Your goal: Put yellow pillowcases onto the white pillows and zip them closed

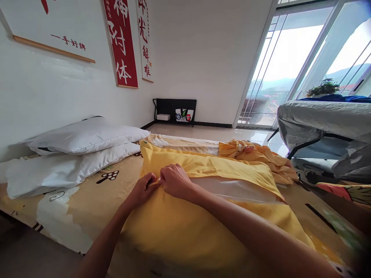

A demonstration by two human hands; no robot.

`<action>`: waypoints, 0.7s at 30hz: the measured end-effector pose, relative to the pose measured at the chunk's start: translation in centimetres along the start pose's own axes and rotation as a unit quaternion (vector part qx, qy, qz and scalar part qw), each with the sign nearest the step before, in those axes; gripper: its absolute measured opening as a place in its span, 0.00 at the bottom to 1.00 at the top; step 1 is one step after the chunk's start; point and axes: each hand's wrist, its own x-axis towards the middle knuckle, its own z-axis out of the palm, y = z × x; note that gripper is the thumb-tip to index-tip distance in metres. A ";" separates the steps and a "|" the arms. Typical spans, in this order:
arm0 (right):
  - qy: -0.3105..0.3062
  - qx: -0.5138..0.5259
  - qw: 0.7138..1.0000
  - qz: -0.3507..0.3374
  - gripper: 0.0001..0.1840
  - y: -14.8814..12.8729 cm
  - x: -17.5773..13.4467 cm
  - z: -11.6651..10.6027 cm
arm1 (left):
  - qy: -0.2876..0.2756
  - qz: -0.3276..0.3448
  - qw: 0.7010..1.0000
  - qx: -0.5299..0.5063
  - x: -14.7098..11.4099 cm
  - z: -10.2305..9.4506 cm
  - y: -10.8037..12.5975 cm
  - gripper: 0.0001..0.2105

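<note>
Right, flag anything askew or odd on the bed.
The yellow pillowcase gapes at its opening, baring a white inner pillow inside; beyond it, a yellow patterned cloth lies crumpled rather than flat. No spill or damage shows.

We see plain white walls [208, 58] meeting in a corner. On the left one hang a red banner [126, 48] with white characters and two white scrolls [58, 27] with red writing. A low black shelf [171, 104] stands by the far wall, holding a white box [163, 117] and a printed bag [184, 115]. Black skirting [213, 124] edges the pale, shiny floor [217, 133]. On our right, daylight fills tall windows [292, 50], and we make out hazy hills [279, 88] outside. Near the glass stands furniture under a grey cover [327, 114].
</note>
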 end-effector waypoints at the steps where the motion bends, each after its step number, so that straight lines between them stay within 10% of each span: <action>1: -0.006 0.001 1.000 -0.001 0.07 0.2 0.2 -0.3 | -0.013 0.000 1.000 0.000 0.1 -0.1 0.3 0.14; 21: -0.086 -0.030 0.995 -0.031 0.09 0.4 0.6 -0.8 | 0.046 0.087 0.995 0.031 -0.9 0.7 -0.2 0.07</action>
